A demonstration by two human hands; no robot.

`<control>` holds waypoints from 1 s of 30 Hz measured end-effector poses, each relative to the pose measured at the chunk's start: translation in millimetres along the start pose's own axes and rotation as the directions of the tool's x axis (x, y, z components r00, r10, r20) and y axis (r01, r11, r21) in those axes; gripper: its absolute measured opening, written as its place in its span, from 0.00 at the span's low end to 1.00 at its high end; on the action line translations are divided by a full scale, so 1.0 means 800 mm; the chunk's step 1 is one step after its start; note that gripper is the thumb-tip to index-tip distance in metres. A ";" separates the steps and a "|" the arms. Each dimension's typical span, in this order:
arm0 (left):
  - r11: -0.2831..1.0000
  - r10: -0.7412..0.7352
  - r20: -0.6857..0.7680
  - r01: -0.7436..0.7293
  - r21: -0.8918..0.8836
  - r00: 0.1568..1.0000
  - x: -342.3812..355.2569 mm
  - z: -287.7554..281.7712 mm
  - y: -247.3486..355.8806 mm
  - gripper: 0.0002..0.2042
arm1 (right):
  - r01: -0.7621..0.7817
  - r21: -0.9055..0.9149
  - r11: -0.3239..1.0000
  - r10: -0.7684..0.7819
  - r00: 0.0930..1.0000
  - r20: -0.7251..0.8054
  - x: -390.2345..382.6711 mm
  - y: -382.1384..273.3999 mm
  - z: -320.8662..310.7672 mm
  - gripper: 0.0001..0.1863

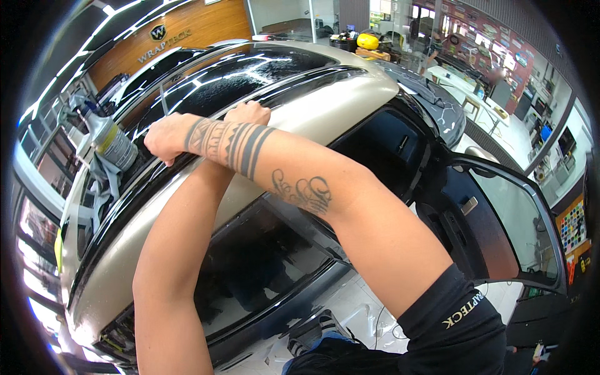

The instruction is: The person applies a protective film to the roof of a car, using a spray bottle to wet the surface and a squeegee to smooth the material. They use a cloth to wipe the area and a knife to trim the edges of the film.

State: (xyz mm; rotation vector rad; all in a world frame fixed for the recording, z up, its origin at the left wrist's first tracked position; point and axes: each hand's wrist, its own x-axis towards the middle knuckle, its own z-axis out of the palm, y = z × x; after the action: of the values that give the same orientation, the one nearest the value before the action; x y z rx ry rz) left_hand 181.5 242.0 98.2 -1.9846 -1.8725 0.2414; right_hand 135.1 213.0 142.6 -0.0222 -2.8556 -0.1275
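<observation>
My forearms cross over the roof of a beige car (300, 111) with a glossy black roof panel (262, 59). The tattooed right arm passes on top, so my right hand (167, 136) is at the left, closed near the dark roof rail. A thin grey strip (164, 100) shows just beyond it; whether the hand holds it I cannot tell. My left hand (249, 114) rests further right at the roof edge, its fingers curled and partly hidden. Left of my right hand stands a spray bottle (111, 140) with a yellowish label, a grey cloth (106, 181) below it.
An opened car door (500, 219) swings out at the right. Below the roof are dark side windows (262, 256). A dark grey car (437, 106) and a white table (469, 94) stand beyond, with a yellow rounded object (367, 41) at the back. Clear film scraps (356, 319) lie near my feet.
</observation>
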 end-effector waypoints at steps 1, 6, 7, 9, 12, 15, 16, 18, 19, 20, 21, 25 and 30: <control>0.999 -0.004 -0.009 0.004 0.040 1.000 0.000 0.001 0.001 0.10 | -0.004 0.006 1.000 0.004 1.000 0.011 0.001 0.001 0.000 0.17; 0.981 0.020 -0.092 -0.002 0.193 0.996 0.010 0.013 0.007 0.11 | 0.023 -0.013 1.000 -0.023 1.000 0.015 -0.001 0.011 0.001 0.16; 0.987 -0.023 -0.119 0.041 0.155 0.993 0.016 0.019 0.014 0.11 | 0.011 -0.014 1.000 -0.010 1.000 0.023 -0.002 0.018 0.003 0.16; 0.980 -0.107 -0.203 0.137 0.142 0.973 -0.003 0.039 -0.004 0.11 | 0.032 0.012 0.999 -0.032 0.999 0.016 0.009 -0.005 0.002 0.16; 0.961 -0.269 -0.290 0.275 -0.021 0.918 -0.011 0.041 0.011 0.14 | 0.037 -0.014 0.999 -0.036 0.998 0.049 0.002 -0.005 -0.005 0.15; 0.984 -0.134 -0.592 0.035 -0.176 0.794 -0.010 0.062 -0.002 0.10 | 0.032 -0.029 0.999 -0.031 0.998 0.063 -0.003 0.006 -0.007 0.13; 0.986 -0.119 -0.547 0.034 -0.163 0.829 -0.014 0.055 0.002 0.11 | 0.024 -0.031 0.999 -0.023 0.998 0.061 -0.003 0.011 -0.004 0.13; 0.993 -0.070 -0.584 0.003 -0.115 0.808 -0.020 0.061 -0.006 0.13 | -0.024 0.014 1.000 0.024 0.999 0.043 -0.007 0.009 -0.004 0.13; 0.998 0.019 -0.685 -0.053 -0.028 0.729 -0.023 0.076 -0.016 0.14 | -0.018 0.000 1.000 0.018 0.999 0.047 -0.006 0.005 -0.008 0.13; 0.993 0.113 -0.760 -0.100 0.063 0.641 -0.030 0.084 -0.023 0.16 | -0.021 0.026 0.999 0.019 0.999 0.045 -0.006 -0.002 -0.009 0.12; 0.986 0.104 -0.770 -0.168 -0.004 0.629 -0.034 0.092 -0.027 0.19 | -0.039 0.035 0.999 0.036 0.997 0.073 -0.005 -0.008 -0.012 0.11; 0.990 -0.007 -0.526 -0.069 -0.125 0.850 -0.043 0.087 -0.048 0.20 | -0.064 0.104 0.993 0.057 0.996 0.068 -0.003 0.002 -0.010 0.12; 0.966 -0.164 -0.445 0.235 0.108 0.880 -0.097 0.078 -0.052 0.15 | -0.109 0.153 0.982 0.092 0.989 0.112 -0.009 -0.001 -0.011 0.12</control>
State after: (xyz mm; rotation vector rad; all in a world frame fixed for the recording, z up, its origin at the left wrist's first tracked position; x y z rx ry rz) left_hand 112.1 176.7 47.1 -1.5636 -1.6873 -0.1043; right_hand 144.1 211.5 149.0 -0.1450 -2.9526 0.1258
